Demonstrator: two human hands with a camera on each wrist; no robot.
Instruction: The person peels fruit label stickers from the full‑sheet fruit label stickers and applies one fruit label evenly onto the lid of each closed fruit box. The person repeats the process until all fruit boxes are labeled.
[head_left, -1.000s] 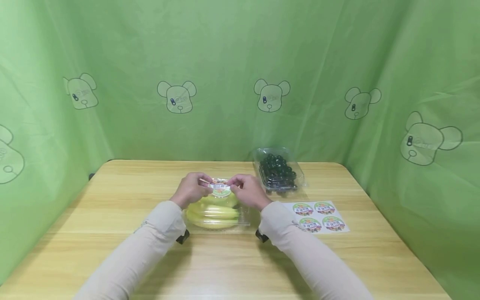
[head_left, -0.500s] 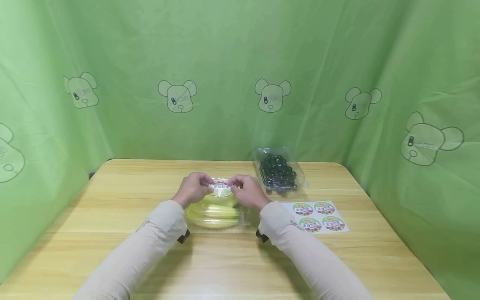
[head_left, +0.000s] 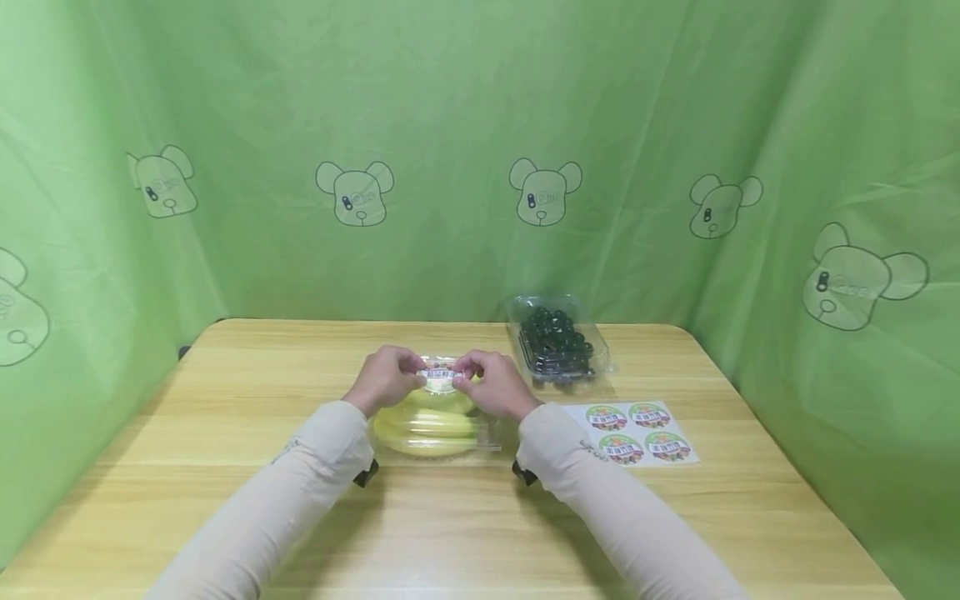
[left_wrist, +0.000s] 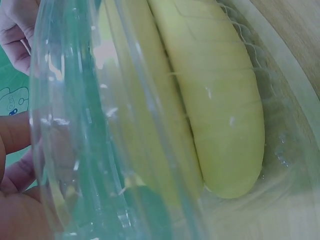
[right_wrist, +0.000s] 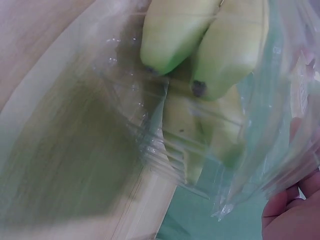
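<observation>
In the head view a clear plastic clamshell box of yellow bananas lies on the table in front of me. Over its far part a round printed sticker is stretched between my two hands. My left hand pinches its left edge between thumb and fingers, and my right hand does the same at the right edge. Both wrist views look through the box's clear wall at the bananas. Green-tinged tips with dark ends show on the bananas in the right wrist view.
At the back right stands a second clear box of dark round grapes. A white sheet with several round stickers lies on the wooden table beside my right forearm. Green cloth walls in the back and sides.
My left hand has shifted very slightly right with the sticker. The sticker's lower part looks flatter and paler than a second ago. The boxes and the sheet stay put.
</observation>
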